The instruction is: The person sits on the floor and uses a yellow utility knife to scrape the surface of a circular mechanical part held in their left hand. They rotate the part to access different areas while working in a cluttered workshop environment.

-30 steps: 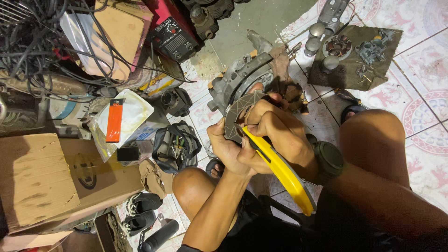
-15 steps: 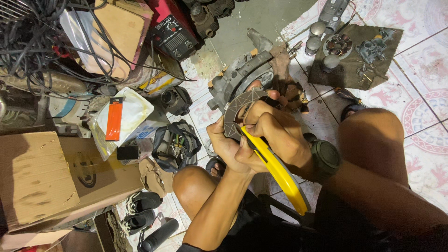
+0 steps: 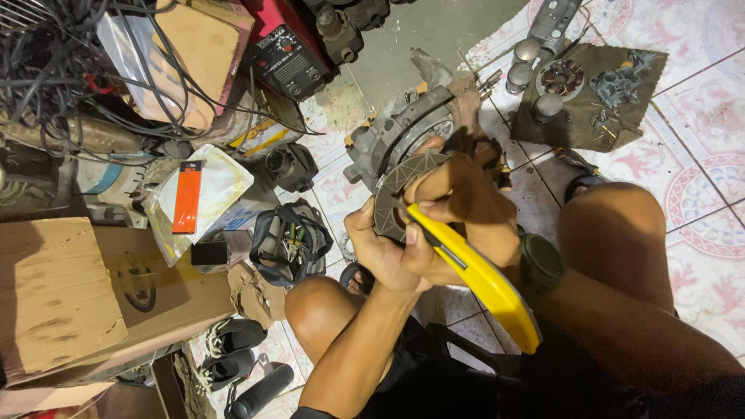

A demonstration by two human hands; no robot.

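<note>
My left hand [image 3: 380, 252] grips a round grey metal disc [image 3: 400, 190] with raised lines on its face, holding it up in front of me. My right hand [image 3: 458, 206] is closed on a yellow-handled cutter [image 3: 481, 279], whose tip rests against the disc's face near my left thumb. A dark watch sits on my right wrist. Just beyond the disc lies a grey engine casing [image 3: 403, 124] on the tiled floor. My bare knees frame both hands.
A dark cloth [image 3: 590, 105] with small metal parts lies at the upper right. A red machine [image 3: 283, 50], tangled black cables [image 3: 54, 62], cardboard boxes [image 3: 54, 302], a black tool bag [image 3: 287, 240] and dark shoes [image 3: 229, 349] crowd the left side.
Both hands with the disc and cutter have stayed nearly in place. The cutter tip has shifted slightly across the disc's face.
</note>
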